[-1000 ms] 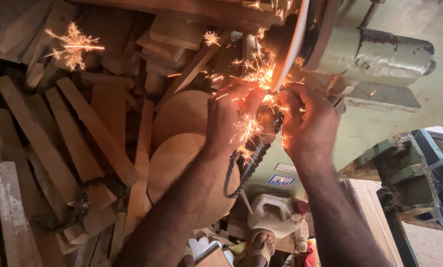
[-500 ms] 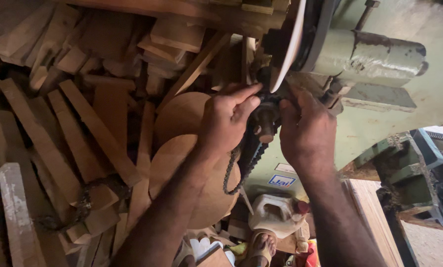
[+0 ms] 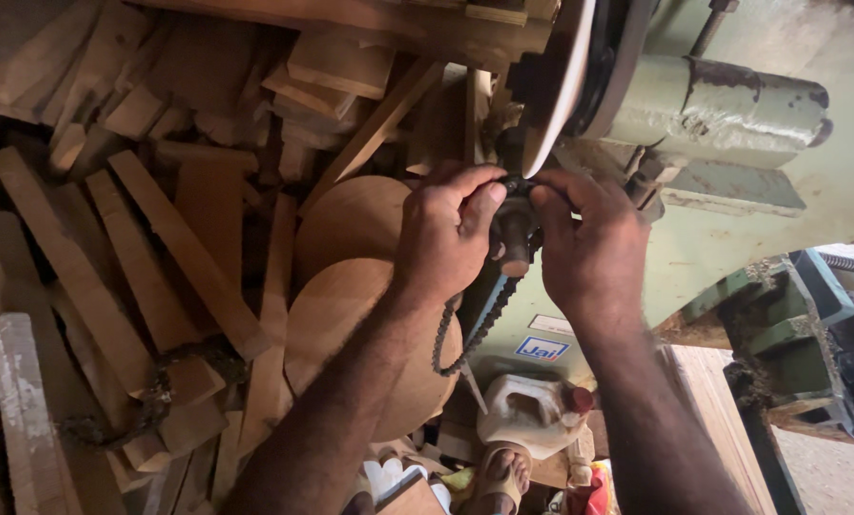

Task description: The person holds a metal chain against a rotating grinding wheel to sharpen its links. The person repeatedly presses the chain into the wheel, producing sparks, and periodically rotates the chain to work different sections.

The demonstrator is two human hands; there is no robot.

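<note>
Fingers of two hands [image 3: 446, 234] [image 3: 584, 243], one chain [image 3: 475, 329]

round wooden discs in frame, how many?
2. One round flat light-brown wooden disc lies left of the left hand; a second sits just below it, partly under the forearm. More may be buried in the scrap wood pile.

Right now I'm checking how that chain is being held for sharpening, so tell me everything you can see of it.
The chain is a dark metal saw-type chain of small linked parts, dull and grimy. Its top is pinched between the left hand and right hand just under the edge of the pale grinding disc. From there it hangs slack in a loop, curving down and left before the green machine and the round wooden boards. Whether it touches the disc cannot be told.
</note>
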